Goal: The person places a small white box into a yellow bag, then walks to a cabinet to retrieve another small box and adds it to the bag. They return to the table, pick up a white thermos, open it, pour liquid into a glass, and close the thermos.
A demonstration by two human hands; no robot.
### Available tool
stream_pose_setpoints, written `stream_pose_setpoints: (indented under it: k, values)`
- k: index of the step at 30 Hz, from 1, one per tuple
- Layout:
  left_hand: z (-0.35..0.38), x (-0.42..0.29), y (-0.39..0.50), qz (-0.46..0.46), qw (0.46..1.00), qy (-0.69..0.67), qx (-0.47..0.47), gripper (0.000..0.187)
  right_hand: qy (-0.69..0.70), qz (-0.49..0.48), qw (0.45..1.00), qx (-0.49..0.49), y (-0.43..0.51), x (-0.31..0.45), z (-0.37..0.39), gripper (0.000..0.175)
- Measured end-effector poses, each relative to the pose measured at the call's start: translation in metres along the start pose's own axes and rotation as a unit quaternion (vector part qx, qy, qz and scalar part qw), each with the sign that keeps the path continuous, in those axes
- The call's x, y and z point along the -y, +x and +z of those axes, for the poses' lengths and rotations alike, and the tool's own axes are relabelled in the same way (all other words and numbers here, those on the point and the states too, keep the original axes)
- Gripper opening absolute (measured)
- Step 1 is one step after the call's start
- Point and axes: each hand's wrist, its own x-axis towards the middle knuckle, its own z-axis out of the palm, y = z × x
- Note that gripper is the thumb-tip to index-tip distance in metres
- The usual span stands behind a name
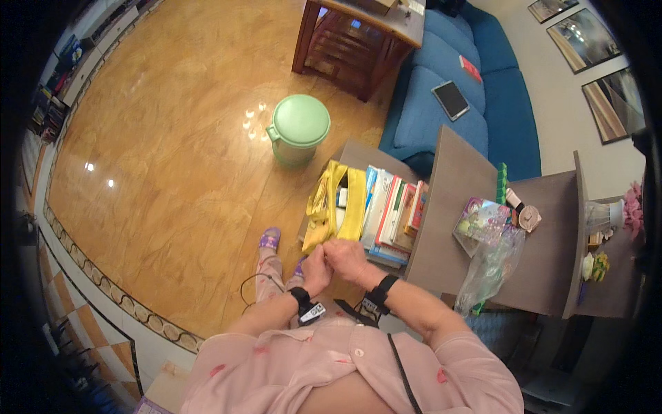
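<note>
My left hand [316, 270] and my right hand [345, 259] meet at the near end of a yellow bag [353, 207], their fingers bent close together. Whatever lies between the fingertips is hidden. The bag's top gapes, and white and dark items show inside it. It stands on a low grey-brown shelf unit, beside a row of upright books [385, 209]. A black strap with a small device sits on each wrist.
A green lidded bin [301, 121] stands on the floor beyond the bag. At the right, a higher shelf [447, 207] holds a colourful box [482, 220] and a clear plastic bag [491, 269]. A blue sofa [429, 62] with a tablet [451, 100] and a wooden table [362, 36] are farther off.
</note>
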Motion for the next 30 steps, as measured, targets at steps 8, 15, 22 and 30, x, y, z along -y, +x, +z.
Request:
stream_pose_setpoints:
  k: [8,15,22,30]
  values:
    - [-0.015,-0.005,-0.004,-0.004,0.997,0.074,0.029,0.021,-0.116,-0.009,0.993,0.013,0.036,-0.034,-0.024,0.01]
    - [-0.029,-0.006,-0.018,-0.022,0.984,0.125,0.125,0.021,-0.034,0.161,0.984,-0.073,0.086,-0.107,-0.039,0.01]
    - [-0.085,-0.045,0.06,0.166,0.979,0.039,0.113,0.018,0.087,0.198,0.974,-0.072,0.105,-0.128,-0.034,0.012]
    - [-0.061,-0.114,0.163,0.072,0.915,0.32,0.234,0.048,0.113,0.201,0.972,-0.037,0.115,-0.132,-0.036,0.014]
